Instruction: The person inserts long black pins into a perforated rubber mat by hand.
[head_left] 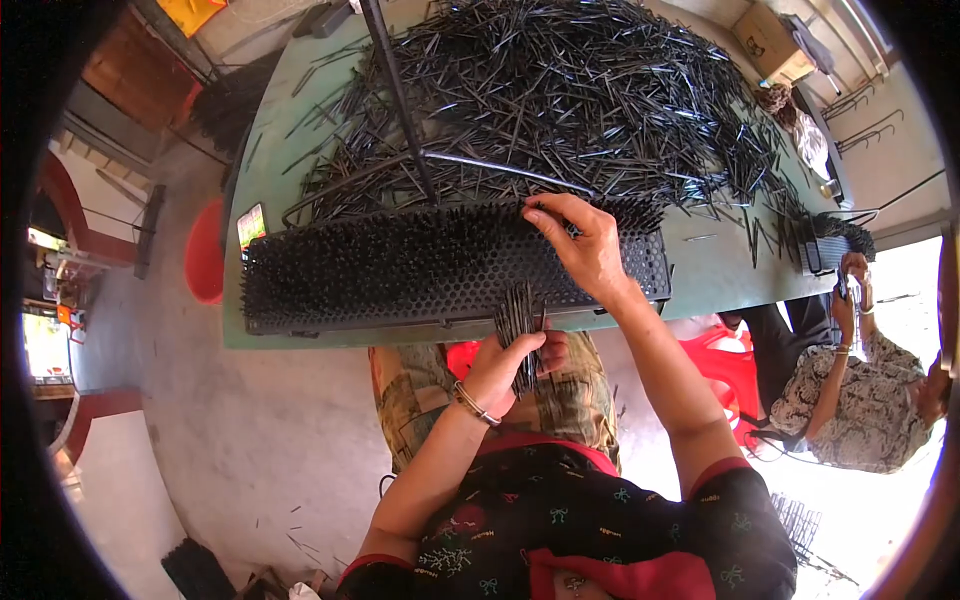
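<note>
Left hand [508, 362]: clenched round a bundle of black sticks [520, 325], long axis near-to-far, at the near edge of the black peg tray [400, 265]. Right hand [585, 245]: fingertips pinched on the tray's far rim, contents unclear. Bundle lies near-left of the right hand. Loose stick pile [560, 100] beyond.

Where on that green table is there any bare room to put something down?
Bare green table shows along the left edge beside the pile of black sticks, and on the right between the black perforated tray and a smaller tray. The middle is crowded with sticks.
</note>
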